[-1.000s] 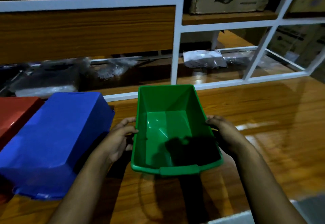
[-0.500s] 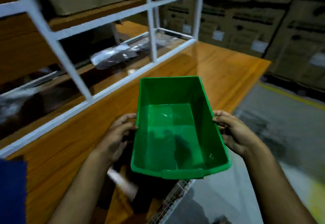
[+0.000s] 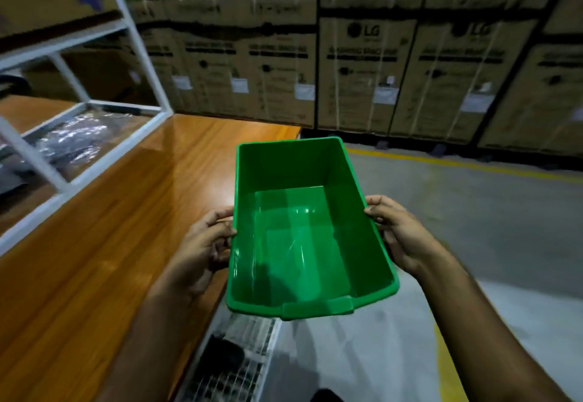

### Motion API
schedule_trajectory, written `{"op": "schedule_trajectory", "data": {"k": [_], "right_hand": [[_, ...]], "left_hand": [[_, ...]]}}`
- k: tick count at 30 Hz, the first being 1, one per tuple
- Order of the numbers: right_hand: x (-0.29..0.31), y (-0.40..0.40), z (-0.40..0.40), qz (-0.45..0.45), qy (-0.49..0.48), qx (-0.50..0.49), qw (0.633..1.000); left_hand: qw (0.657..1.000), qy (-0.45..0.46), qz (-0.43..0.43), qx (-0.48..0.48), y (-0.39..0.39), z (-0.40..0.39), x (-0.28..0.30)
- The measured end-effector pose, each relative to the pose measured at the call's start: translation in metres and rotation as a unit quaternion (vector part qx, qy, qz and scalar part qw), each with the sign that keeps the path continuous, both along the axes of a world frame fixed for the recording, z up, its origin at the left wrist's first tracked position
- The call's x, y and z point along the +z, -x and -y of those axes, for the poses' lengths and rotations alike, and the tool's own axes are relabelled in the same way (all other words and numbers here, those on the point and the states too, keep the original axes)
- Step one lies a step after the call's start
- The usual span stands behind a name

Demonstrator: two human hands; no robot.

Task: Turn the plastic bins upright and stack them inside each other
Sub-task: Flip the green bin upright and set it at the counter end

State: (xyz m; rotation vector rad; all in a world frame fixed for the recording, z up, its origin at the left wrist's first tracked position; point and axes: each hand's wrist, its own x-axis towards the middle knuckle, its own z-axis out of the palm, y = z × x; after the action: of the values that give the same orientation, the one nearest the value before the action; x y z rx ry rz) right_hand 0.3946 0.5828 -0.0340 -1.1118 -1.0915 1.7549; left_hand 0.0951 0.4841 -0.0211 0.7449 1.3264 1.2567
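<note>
Green bin (image 3: 303, 231) sits upright between our fingers, left hand (image 3: 202, 244) and right hand (image 3: 399, 231) gripping its side walls, beyond the bench (image 3: 94, 244) edge

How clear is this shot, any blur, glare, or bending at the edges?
Head view: the green bin and both hands, left hand and right hand, are fairly sharp; the cardboard boxes behind are smeared, print mostly unreadable. Glare streaks the wooden table and the bin floor. Wide-angle bending curves the white shelf frame. Lighting is dim.
</note>
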Motion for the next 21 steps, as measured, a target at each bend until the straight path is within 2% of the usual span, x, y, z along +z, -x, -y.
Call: {"op": "schedule_trajectory", "data": {"k": [5, 13, 21], "right_hand": [[0.004, -0.024, -0.069, 0.005, 0.004, -0.034, 0.999], [0.011, -0.007, -0.226, 0.008, -0.018, -0.014, 1.0], [0.022, 0.071, -0.383, 0.003, -0.019, 0.08, 0.997]], "left_hand": [[1.0, -0.011, 0.001, -0.025, -0.029, -0.075, 0.006], [1.0, -0.028, 0.006, -0.007, -0.013, -0.215, 0.011], [0.99, -0.031, -0.027, 0.133, 0.036, -0.319, 0.019]]}}
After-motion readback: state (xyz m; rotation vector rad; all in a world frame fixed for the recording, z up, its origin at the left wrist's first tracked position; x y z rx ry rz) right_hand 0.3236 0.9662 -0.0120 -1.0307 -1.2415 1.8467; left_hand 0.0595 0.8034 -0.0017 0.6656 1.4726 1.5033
